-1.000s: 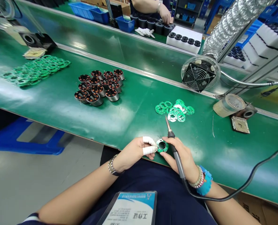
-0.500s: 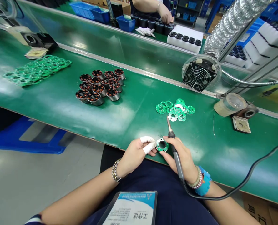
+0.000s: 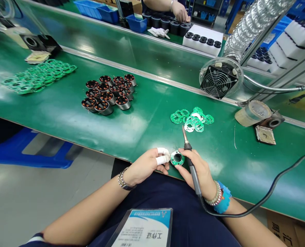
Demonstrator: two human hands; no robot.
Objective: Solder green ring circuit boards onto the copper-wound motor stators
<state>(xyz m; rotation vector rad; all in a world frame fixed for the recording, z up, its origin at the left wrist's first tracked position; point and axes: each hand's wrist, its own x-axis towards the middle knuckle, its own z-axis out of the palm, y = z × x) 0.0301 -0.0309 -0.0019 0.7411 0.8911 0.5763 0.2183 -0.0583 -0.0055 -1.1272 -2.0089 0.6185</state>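
Observation:
My right hand [image 3: 200,168] holds a soldering iron [image 3: 194,175] against the palm, its tip pointing away from me toward the loose boards. The thumb and forefinger of that same hand grip a round motor stator [image 3: 177,164] by its sides, with a green ring-shaped circuit board [image 3: 182,160] on top. At the stator's left edge is my left hand [image 3: 152,163], thumb and forefinger wrapped in white and pinched together. Whatever lies between those fingertips is too small to make out. Beyond the iron's tip lies a loose pile of green ring boards [image 3: 199,127].
Several copper-wound stators [image 3: 104,107] stand grouped at the left centre, with green board panels [image 3: 36,80] farther left. A fan [image 3: 218,82] on a duct, a cloudy tub [image 3: 252,113] and a sponge tray [image 3: 265,134] stand right. The iron's cable [image 3: 273,195] runs right. Another person's hand [image 3: 180,12] works opposite.
My left hand has shifted slightly left, its pinched fingers drawing a little away from the stator. The right hand keeps the iron and stator in nearly the same place.

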